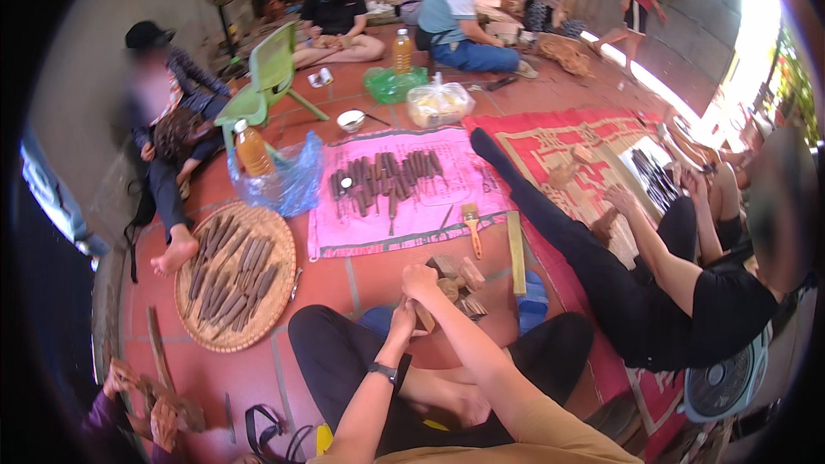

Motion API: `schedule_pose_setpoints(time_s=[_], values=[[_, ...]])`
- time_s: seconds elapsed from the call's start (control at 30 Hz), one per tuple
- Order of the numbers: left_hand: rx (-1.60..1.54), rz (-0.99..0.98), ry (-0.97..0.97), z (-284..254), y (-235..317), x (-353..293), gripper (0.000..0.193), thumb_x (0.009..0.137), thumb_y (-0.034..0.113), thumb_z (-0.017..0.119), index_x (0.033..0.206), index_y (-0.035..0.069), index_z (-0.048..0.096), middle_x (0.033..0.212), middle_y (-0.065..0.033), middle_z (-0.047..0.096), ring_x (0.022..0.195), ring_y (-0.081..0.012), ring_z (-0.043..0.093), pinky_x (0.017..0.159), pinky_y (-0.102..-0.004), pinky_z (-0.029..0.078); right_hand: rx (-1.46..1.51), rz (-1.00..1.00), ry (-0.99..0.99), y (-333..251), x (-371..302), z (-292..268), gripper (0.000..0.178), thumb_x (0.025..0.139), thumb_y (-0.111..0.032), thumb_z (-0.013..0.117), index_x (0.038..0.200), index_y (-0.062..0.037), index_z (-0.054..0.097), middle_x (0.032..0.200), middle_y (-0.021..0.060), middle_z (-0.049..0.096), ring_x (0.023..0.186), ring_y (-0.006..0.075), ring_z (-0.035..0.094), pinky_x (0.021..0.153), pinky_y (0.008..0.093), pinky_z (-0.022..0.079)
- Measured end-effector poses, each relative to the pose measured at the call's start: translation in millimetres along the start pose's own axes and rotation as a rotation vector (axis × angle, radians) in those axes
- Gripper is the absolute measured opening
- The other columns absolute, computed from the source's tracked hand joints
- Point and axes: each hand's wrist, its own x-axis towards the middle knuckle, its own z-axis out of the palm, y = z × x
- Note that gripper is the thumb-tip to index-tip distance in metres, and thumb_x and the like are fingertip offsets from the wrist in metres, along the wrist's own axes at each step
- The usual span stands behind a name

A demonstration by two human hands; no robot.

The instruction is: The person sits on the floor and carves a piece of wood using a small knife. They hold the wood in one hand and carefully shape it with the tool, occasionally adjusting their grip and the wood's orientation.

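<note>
My left hand [402,318], with a dark watch on its wrist, is closed in front of my crossed legs, on a light brown block of wood [424,319]. Right above it, my right hand [420,281] makes a fist against the left fingers; whatever it grips is hidden. Just beyond and to the right, several wood blocks [469,273] lie in a loose heap on the floor. A flat brush [472,228] with an orange handle rests farther off, on the edge of a pink cloth [344,236]. Dark brown stick-like pieces [391,174] are lined up on that cloth.
At left, a round woven tray [282,245] carries more brown sticks. Behind it stand a bottle [253,150] in a blue bag and a green chair [273,60]. A co-worker's leg [550,215] stretches over the red mat [550,133] at right. Another person's hands [163,421] hold wood at lower left.
</note>
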Motion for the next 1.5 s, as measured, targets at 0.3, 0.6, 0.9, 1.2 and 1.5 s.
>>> schedule_pose_setpoints(time_s=[0.3, 0.6, 0.9, 1.2, 1.5], values=[[-0.103, 0.029, -0.048, -18.4, -13.9, 13.1, 0.059, 0.105, 0.047, 0.038, 0.152, 0.011, 0.035, 0.140, -0.0204, 0.049, 0.115, -0.0374, 0.062, 0.060, -0.0410, 0.066, 0.051, -0.027, 0.079, -13.7, -24.5, -7.1, 0.020, 0.089, -0.017, 0.055, 0.097, -0.0087, 0.072, 0.101, 0.0146, 0.073, 0.095, 0.0298, 0.072, 0.077, 0.0487, 0.054], [0.015, 0.075, -0.044, -10.2, -8.2, 4.4, 0.057, 0.108, 0.047, 0.029, 0.146, 0.004, 0.034, 0.126, -0.0199, 0.058, 0.104, -0.0368, 0.068, 0.071, -0.0480, 0.065, 0.105, -0.002, 0.129, -3.9, -13.1, -0.6, 0.014, 0.080, -0.018, 0.067, 0.084, -0.0071, 0.073, 0.084, 0.0155, 0.073, 0.083, 0.0324, 0.074, 0.064, 0.0447, 0.055], [-0.018, 0.002, 0.013, -3.8, 12.1, -7.0, 0.053, 0.109, 0.040, 0.026, 0.143, 0.001, 0.036, 0.135, -0.0201, 0.050, 0.110, -0.0402, 0.064, 0.069, -0.0497, 0.066, 0.068, -0.004, 0.054, -10.2, 1.2, -2.5, 0.014, 0.082, -0.015, 0.067, 0.090, -0.0105, 0.077, 0.086, 0.0116, 0.075, 0.087, 0.0261, 0.075, 0.067, 0.0402, 0.058], [-0.003, 0.044, 0.000, -12.8, -0.8, -4.4, 0.053, 0.109, 0.043, 0.028, 0.137, 0.001, 0.043, 0.120, -0.0191, 0.061, 0.097, -0.0351, 0.070, 0.068, -0.0477, 0.065, 0.140, -0.063, 0.208, -14.0, -38.8, -20.9, 0.007, 0.075, -0.014, 0.071, 0.077, -0.0070, 0.072, 0.079, 0.0161, 0.073, 0.077, 0.0311, 0.074, 0.060, 0.0438, 0.056], [-0.010, 0.075, -0.002, -4.5, 2.3, 1.6, 0.050, 0.109, 0.041, 0.030, 0.134, 0.001, 0.045, 0.119, -0.0173, 0.062, 0.097, -0.0346, 0.070, 0.067, -0.0475, 0.065, 0.114, 0.012, 0.152, -1.0, 12.4, 19.1, 0.007, 0.077, -0.014, 0.069, 0.079, -0.0072, 0.072, 0.081, 0.0153, 0.073, 0.080, 0.0298, 0.074, 0.062, 0.0445, 0.055]])
